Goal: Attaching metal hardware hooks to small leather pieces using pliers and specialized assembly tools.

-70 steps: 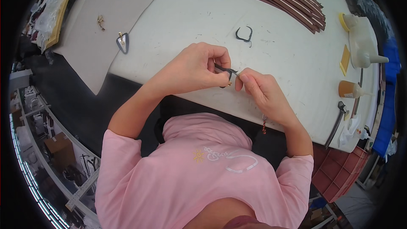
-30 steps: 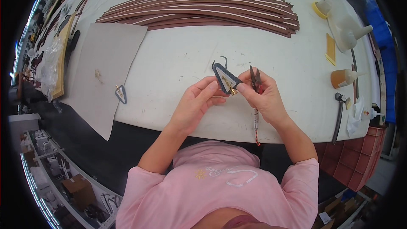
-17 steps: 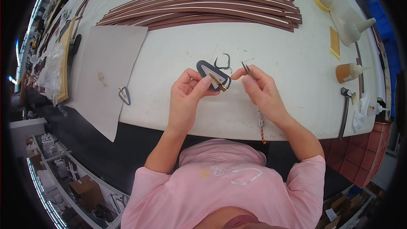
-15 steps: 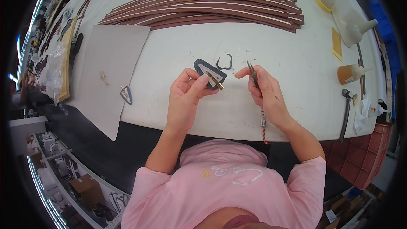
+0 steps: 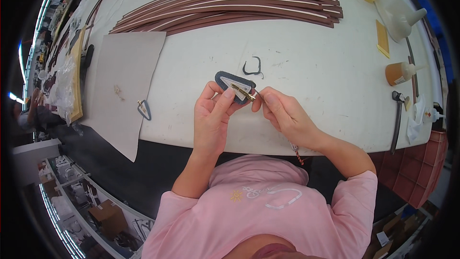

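My left hand (image 5: 213, 115) pinches a triangular dark-blue fabric hair clip (image 5: 223, 79) between thumb and fingers. Its pale backing and gold metal clip (image 5: 243, 92) face up. My right hand (image 5: 285, 117) is closed around pointed metal snips (image 5: 259, 97), whose tips meet the hair clip's right edge. The grip hides most of the snips; a twisted orange-and-dark cord (image 5: 298, 153) hangs below the hand. Just beyond the hair clip, curled dark fabric scraps (image 5: 252, 66) lie on the white table. Whether the blades are parted cannot be made out.
Another blue triangular clip (image 5: 144, 110) rests at the edge of a grey sheet (image 5: 125, 72) on the left. Long brown strips (image 5: 230, 7) lie across the back. At right are an amber bottle (image 5: 398, 74), a large white bottle (image 5: 395, 14) and a black-handled hammer (image 5: 396, 122).
My right hand has moved left with the snips, bringing their tips from open space to the hair clip's edge. My left hand still holds the hair clip in nearly the same place.
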The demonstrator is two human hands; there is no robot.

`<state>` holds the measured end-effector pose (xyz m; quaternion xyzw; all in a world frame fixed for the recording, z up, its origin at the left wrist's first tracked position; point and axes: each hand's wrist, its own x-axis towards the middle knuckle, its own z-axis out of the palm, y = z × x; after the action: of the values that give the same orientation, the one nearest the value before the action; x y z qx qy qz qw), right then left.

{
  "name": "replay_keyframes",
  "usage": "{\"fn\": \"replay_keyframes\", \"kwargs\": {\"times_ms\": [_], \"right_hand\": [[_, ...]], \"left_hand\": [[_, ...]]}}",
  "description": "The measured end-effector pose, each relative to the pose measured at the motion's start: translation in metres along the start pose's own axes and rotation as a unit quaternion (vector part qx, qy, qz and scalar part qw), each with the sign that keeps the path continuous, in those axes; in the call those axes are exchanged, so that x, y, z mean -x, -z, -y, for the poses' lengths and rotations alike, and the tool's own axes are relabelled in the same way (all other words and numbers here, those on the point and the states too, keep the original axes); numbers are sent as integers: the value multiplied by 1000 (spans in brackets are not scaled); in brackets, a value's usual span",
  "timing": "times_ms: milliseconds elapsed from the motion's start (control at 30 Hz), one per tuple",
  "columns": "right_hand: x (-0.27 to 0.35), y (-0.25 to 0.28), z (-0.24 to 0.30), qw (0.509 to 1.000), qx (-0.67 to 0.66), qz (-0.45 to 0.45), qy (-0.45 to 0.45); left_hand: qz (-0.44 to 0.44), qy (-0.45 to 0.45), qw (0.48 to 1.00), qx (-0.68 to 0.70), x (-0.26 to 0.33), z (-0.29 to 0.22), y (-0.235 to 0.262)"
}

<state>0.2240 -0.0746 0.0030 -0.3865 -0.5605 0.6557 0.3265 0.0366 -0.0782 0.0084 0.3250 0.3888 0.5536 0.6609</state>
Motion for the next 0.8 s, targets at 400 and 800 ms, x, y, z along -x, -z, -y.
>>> {"fn": "replay_keyframes", "kwargs": {"times_ms": [400, 800], "right_hand": [[1, 1, 1, 1000, -16, -3, -9], [0, 2, 2, 1000, -7, -7, -27]], "left_hand": [[-10, 18, 999, 28, 3, 12, 5], [-39, -19, 998, -55, 7, 10, -2]]}}
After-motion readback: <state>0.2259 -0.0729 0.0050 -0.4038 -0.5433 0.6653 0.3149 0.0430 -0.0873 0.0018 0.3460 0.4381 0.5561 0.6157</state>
